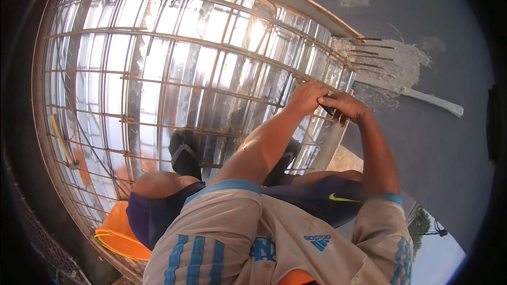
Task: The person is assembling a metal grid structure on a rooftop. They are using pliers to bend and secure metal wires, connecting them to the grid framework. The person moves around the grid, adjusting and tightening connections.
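A grid of rusty steel reinforcing bars [158,79] lies over shiny corrugated metal sheeting [185,58]. My left hand [307,96] is closed on a bar at the grid's right edge. My right hand [346,106] sits right beside it, fingers closed around a small dark tool [327,110] that is mostly hidden between the two hands. I squat on the grid, with my foot in a dark sandal [185,155] standing on the bars below my arms.
A grey concrete slab [438,142] borders the grid on the right, with a rough pale mortar patch [393,60] where bar ends stick out. An orange object [119,235] lies at lower left. A wooden form edge [296,0] curves along the top.
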A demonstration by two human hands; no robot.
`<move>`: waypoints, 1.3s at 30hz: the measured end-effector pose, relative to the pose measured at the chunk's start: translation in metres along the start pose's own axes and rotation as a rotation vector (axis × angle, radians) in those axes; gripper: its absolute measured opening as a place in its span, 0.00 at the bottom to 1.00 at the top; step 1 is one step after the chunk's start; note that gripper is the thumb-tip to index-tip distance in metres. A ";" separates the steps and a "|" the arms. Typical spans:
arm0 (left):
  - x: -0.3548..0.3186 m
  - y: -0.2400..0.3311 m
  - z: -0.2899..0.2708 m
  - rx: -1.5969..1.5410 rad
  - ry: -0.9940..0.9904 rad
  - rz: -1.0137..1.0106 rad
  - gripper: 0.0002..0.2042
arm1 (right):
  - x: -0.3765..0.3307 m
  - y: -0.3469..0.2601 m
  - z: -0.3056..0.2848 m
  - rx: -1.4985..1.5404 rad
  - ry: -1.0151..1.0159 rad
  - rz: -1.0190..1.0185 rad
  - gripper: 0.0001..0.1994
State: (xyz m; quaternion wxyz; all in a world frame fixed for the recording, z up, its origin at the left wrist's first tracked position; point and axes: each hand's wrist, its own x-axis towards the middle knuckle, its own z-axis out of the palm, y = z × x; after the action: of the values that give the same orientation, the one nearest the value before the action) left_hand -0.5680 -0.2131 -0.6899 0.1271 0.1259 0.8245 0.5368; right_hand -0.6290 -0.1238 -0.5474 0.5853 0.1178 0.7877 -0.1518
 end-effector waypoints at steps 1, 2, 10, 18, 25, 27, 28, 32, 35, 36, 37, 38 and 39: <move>0.004 0.002 0.000 -0.015 -0.056 -0.016 0.10 | -0.005 -0.005 0.001 -0.209 0.122 -0.035 0.23; 0.007 0.002 -0.001 0.010 -0.098 -0.052 0.11 | 0.000 0.001 0.001 -0.368 0.159 -0.084 0.23; -0.032 -0.024 0.036 0.231 0.507 -0.498 0.29 | 0.022 0.022 0.009 -0.103 -0.059 0.077 0.15; -0.029 -0.072 0.008 -0.167 0.138 -0.798 0.13 | 0.027 0.046 0.014 -0.156 -0.032 -0.020 0.26; -0.032 -0.081 -0.025 0.004 0.013 -0.924 0.15 | 0.008 0.063 -0.007 -0.183 -0.058 0.000 0.33; -0.029 -0.085 -0.027 -0.007 -0.096 -0.949 0.16 | 0.004 0.070 -0.013 -0.108 -0.028 -0.068 0.33; -0.025 -0.084 -0.028 -0.012 -0.154 -0.956 0.17 | 0.004 0.076 -0.016 -0.062 -0.002 -0.101 0.33; -0.027 -0.144 -0.001 0.089 -0.183 -0.823 0.18 | 0.016 0.057 -0.011 -0.204 0.143 -0.147 0.34; -0.022 -0.157 -0.002 0.060 -0.172 -0.846 0.17 | 0.009 0.050 -0.013 -0.354 0.129 -0.179 0.36; -0.017 -0.152 -0.007 0.032 -0.196 -0.843 0.16 | 0.004 0.049 -0.014 -0.377 0.123 -0.199 0.37; -0.015 -0.148 -0.014 0.005 -0.214 -0.846 0.16 | 0.005 0.052 -0.015 -0.397 0.150 -0.227 0.37; -0.016 -0.158 -0.021 0.042 -0.201 -0.769 0.15 | 0.007 0.052 -0.014 -0.424 0.171 -0.269 0.37; -0.016 -0.168 -0.032 0.079 -0.187 -0.696 0.14 | 0.010 0.049 -0.011 -0.452 0.191 -0.313 0.37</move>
State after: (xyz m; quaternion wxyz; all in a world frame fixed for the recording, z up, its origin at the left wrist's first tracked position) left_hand -0.5758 -0.3117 -0.8307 0.3720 -0.1088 0.8231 0.4152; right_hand -0.6240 -0.0739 -0.5589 0.4896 -0.1246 0.8616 -0.0490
